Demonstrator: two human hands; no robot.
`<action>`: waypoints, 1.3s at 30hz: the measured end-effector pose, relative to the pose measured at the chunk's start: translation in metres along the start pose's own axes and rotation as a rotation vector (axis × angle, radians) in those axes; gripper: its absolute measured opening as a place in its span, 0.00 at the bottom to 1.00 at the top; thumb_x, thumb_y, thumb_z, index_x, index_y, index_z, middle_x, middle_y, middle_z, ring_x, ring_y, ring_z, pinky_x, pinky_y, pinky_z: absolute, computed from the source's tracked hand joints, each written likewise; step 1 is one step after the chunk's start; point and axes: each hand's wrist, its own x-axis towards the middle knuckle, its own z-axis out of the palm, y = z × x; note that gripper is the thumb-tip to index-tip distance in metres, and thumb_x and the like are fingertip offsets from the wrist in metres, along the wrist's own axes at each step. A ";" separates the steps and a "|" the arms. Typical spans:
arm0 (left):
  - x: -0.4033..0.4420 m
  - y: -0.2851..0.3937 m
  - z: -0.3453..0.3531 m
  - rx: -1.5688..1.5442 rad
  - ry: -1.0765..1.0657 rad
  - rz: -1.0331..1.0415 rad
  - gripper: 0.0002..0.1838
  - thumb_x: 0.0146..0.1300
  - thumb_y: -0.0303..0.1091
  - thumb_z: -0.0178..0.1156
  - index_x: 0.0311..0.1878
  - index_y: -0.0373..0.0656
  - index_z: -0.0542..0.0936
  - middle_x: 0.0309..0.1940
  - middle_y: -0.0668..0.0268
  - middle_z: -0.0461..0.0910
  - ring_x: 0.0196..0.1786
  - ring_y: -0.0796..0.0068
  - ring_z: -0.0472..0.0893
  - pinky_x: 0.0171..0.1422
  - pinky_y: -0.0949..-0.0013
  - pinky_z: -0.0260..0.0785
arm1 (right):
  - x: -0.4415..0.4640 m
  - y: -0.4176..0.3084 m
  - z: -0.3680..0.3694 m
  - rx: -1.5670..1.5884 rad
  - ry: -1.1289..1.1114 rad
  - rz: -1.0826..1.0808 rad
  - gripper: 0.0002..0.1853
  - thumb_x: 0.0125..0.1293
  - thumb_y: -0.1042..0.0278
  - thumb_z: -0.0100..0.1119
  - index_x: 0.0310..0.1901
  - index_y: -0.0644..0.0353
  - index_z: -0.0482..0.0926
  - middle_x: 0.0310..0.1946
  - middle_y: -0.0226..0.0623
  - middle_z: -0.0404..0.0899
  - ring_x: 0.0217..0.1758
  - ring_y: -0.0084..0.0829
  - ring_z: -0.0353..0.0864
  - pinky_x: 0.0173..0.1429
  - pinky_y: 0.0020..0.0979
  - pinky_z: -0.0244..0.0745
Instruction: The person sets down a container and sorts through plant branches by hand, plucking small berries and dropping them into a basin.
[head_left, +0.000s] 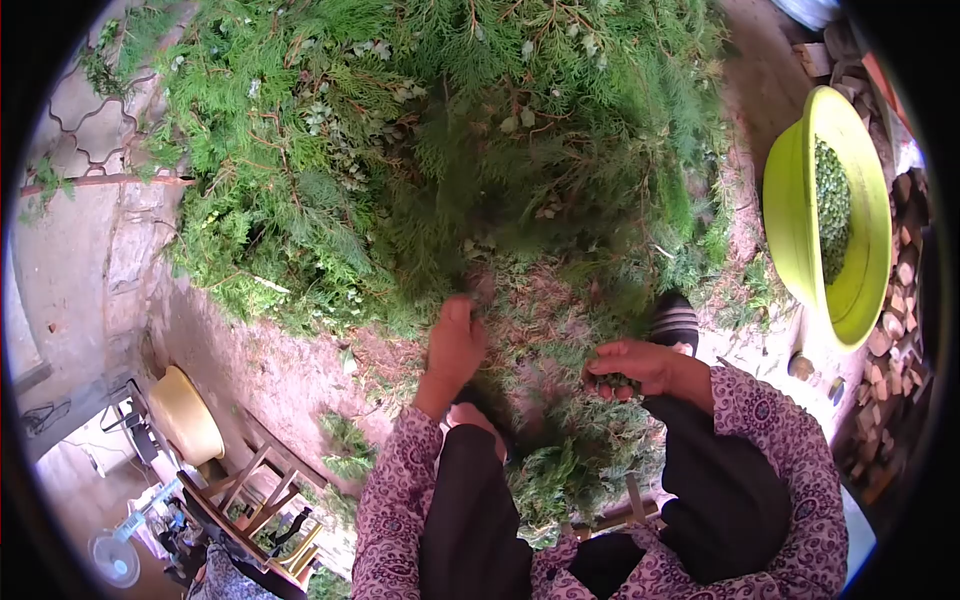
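Note:
My left hand (455, 345) is closed, thumb uppermost, at the lower end of a blurred conifer branch (475, 215) that it appears to grip; its fingertips are partly hidden. Small green cones (613, 382) show under the curled fingers of my right hand (640, 366), held to the right of the left one and over the ground. In front of both hands lies a large heap of green conifer branches (300, 160), with pale bluish cones among the foliage. Loose sprigs (560, 470) are scattered between my feet.
A yellow-green basin (790, 210) with small green cones (832, 210) inside stands at the right, by stacked firewood (895, 340). At the left are a yellowish tub (185, 415), a wooden stool (250, 480) and a wall (65, 265). Paving (90, 130) shows at the upper left.

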 end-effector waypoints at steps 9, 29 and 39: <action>-0.032 0.065 0.007 -0.660 -0.298 -0.061 0.18 0.51 0.23 0.58 0.46 0.42 0.68 0.28 0.57 0.74 0.27 0.61 0.76 0.30 0.70 0.68 | 0.003 -0.017 0.020 -0.124 0.012 -0.043 0.14 0.60 0.56 0.55 0.37 0.59 0.73 0.30 0.27 0.73 0.29 0.17 0.72 0.22 0.16 0.62; -0.023 0.090 -0.009 -0.417 -0.443 0.037 0.18 0.51 0.26 0.60 0.46 0.42 0.69 0.24 0.60 0.77 0.25 0.68 0.77 0.27 0.71 0.68 | 0.006 -0.031 0.040 -0.058 0.226 -0.115 0.11 0.52 0.67 0.61 0.35 0.60 0.71 0.24 0.31 0.74 0.20 0.18 0.72 0.16 0.18 0.60; -0.021 0.089 -0.004 -0.727 -0.597 -0.225 0.03 0.57 0.27 0.56 0.33 0.38 0.76 0.21 0.67 0.76 0.17 0.86 0.69 0.20 0.78 0.62 | -0.004 -0.033 0.034 -0.105 0.138 -0.129 0.09 0.54 0.68 0.56 0.36 0.61 0.71 0.26 0.33 0.74 0.19 0.18 0.72 0.14 0.18 0.59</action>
